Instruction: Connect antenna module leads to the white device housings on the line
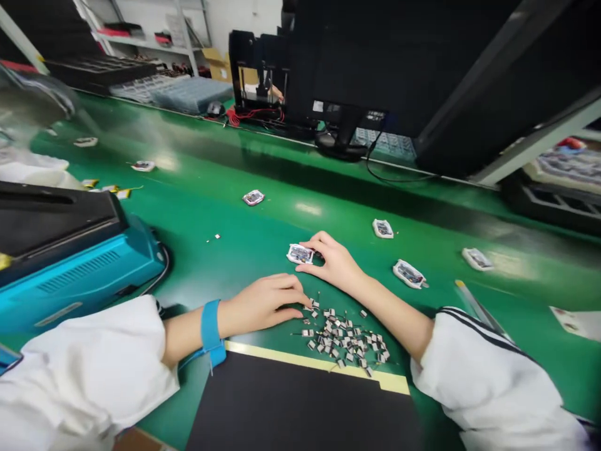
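Observation:
My right hand [331, 260] grips the right end of a small white-framed device with a circuit board inside [299, 254], between thumb and fingers, at the middle of the green table. Below and to its left, my left hand [267, 302] reaches to the left edge of a pile of small metallic parts with short wires [345, 338]. Its thumb and fingertips come near a few loose parts; whether they pinch one is too small to tell. A blue strap [211, 326] circles my left wrist.
More white-framed devices lie at the right [409, 274] and farther back [253, 197]. A teal and black machine [98, 269] stands left. A black mat [300, 407] with a yellow edge lies in front. Monitors [357, 56] stand behind. Tweezers [479, 310] lie beside my right sleeve.

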A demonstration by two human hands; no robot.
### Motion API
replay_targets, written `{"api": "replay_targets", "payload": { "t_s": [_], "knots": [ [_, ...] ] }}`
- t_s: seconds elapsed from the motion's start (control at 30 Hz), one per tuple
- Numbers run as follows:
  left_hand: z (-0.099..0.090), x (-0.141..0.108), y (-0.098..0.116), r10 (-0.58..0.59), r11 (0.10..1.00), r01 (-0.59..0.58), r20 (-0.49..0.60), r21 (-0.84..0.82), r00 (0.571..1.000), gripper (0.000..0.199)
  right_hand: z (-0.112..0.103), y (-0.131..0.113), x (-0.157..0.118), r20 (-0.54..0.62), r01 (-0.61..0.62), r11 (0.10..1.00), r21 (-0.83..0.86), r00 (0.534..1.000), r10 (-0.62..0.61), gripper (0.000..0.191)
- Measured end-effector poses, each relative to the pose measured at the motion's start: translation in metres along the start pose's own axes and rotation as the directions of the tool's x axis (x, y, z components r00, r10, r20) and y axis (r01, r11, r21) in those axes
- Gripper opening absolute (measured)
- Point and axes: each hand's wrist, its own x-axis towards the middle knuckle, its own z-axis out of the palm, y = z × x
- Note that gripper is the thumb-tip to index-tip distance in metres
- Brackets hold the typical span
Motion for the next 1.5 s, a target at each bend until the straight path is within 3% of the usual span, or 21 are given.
{"api": "replay_targets", "payload": {
  "t_s": [0.37, 0.5, 0.6, 0.7, 0.87, 0.93, 1.03, 1.1, 1.17, 1.27, 1.37, 1.5],
  "knots": [
    [0.000, 0.005, 0.005, 0.004, 0.981, 0.000, -0.021, 0.192, 1.000, 0.015, -0.005, 0.000, 0.001, 0.041, 0.013, 1.000, 0.013, 0.999, -0.013, 0.049],
    [-0.007, -0.001, 0.006, -0.011, 0.920, -0.023, 0.082, 0.391, 0.997, 0.018, -0.011, 0.004, -0.001, 0.083, 0.082, 0.991, 0.105, 0.992, -0.091, 0.051],
    [-0.013, -0.007, 0.003, -0.038, 0.878, -0.036, 0.144, 0.477, 0.989, 0.017, -0.014, 0.006, -0.002, 0.094, 0.090, 0.980, 0.180, 0.990, -0.108, 0.037],
    [-0.017, -0.010, -0.001, -0.034, 0.889, -0.002, 0.071, 0.457, 0.997, 0.017, -0.011, 0.006, 0.001, 0.057, 0.088, 0.973, 0.212, 0.993, -0.102, 0.025],
    [-0.018, -0.009, -0.003, -0.034, 0.973, 0.031, 0.008, 0.231, 0.999, 0.017, -0.001, -0.003, 0.008, 0.033, 0.117, 0.965, 0.234, 0.991, -0.128, 0.023],
    [-0.020, -0.008, -0.002, -0.036, 0.986, 0.037, -0.008, 0.163, 0.999, 0.017, -0.002, -0.007, 0.008, 0.077, 0.105, 0.963, 0.247, 0.989, -0.127, 0.025],
    [-0.026, -0.008, -0.001, -0.081, 0.987, 0.097, -0.121, 0.129, 0.989, 0.015, -0.008, -0.009, 0.006, 0.201, 0.081, 0.957, 0.279, 0.969, -0.141, 0.038],
    [-0.029, -0.006, -0.003, -0.144, 0.977, 0.174, -0.214, 0.127, 0.966, 0.014, -0.012, -0.008, 0.005, 0.264, 0.066, 0.953, 0.295, 0.953, -0.147, 0.048],
    [-0.029, -0.005, -0.007, -0.179, 0.966, 0.223, -0.279, 0.134, 0.943, 0.013, -0.012, -0.008, 0.006, 0.267, 0.056, 0.952, 0.302, 0.953, -0.141, 0.044],
    [-0.025, -0.003, -0.013, -0.127, 0.964, 0.194, -0.326, 0.182, 0.937, 0.012, -0.004, -0.011, 0.009, 0.203, 0.040, 0.957, 0.289, 0.974, -0.102, 0.038],
    [-0.022, -0.002, -0.019, -0.059, 0.944, 0.159, -0.324, 0.291, 0.944, 0.012, 0.006, -0.016, 0.010, 0.134, 0.016, 0.973, 0.228, 0.990, -0.048, 0.039],
    [-0.022, 0.000, -0.022, -0.048, 0.895, 0.149, -0.241, 0.421, 0.969, 0.016, 0.011, -0.018, 0.009, 0.100, 0.004, 0.984, 0.179, 0.995, -0.023, 0.041]
  ]
}}
